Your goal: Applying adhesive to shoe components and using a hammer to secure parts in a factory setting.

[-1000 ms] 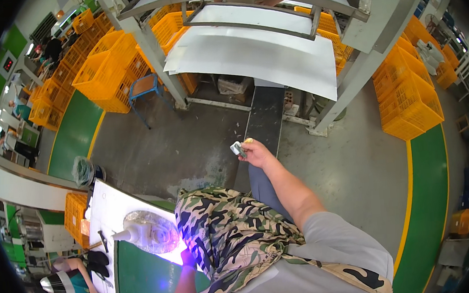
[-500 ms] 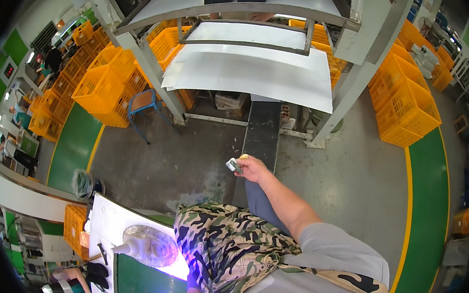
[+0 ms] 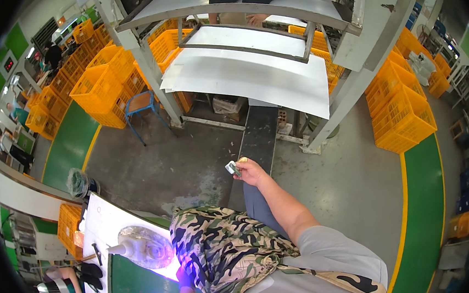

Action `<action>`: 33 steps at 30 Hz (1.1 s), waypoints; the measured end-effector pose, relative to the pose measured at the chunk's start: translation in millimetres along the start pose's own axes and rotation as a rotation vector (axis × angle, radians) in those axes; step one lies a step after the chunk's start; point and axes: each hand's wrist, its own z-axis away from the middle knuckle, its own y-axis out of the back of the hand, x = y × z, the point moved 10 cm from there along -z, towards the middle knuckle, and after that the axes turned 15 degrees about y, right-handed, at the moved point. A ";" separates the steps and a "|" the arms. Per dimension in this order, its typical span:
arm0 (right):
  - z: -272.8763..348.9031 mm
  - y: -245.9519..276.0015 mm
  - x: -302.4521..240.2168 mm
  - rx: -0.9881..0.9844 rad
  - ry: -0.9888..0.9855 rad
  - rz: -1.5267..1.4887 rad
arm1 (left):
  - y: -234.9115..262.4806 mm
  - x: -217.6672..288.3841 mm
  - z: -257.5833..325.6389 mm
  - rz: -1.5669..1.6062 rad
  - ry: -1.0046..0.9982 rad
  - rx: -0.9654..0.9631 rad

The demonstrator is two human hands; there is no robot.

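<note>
My right hand (image 3: 252, 172) is closed on a small white and dark-grey piece (image 3: 231, 168), held out over the floor in front of my knee. Its exact kind cannot be made out. A bit of yellow shows at a fingertip. My left hand (image 3: 185, 278) is low at the table's edge, beside the camouflage apron (image 3: 215, 247) and washed in purple light; its fingers are not distinct. Nearest to it on the brightly lit white table (image 3: 104, 212) lies a clear plastic-wrapped, rounded thing with a pale nozzle-like tip (image 3: 143, 247).
Ahead stands a metal frame with white sheets (image 3: 251, 79) and a dark plank (image 3: 259, 130) below. A blue stool (image 3: 140, 102) and stacked yellow crates (image 3: 98, 91) are left, more crates (image 3: 403, 116) right. A co-worker (image 3: 64, 292) sits at the lower left.
The view has shifted slightly, and my left hand has come into sight at the table's edge. My right hand keeps its hold on the small piece, nearly in the same place.
</note>
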 end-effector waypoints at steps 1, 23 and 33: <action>-0.8 2.4 0.5 -0.006 0.006 0.002 | -2.6 3.9 -3.7 -0.006 -0.006 -0.011; 0.9 -3.6 1.7 0.033 -0.001 0.035 | -16.9 65.7 -23.0 -0.167 -0.168 -0.149; -1.5 0.3 2.6 0.038 0.006 0.021 | -30.6 74.6 -22.8 -0.282 -0.258 -0.211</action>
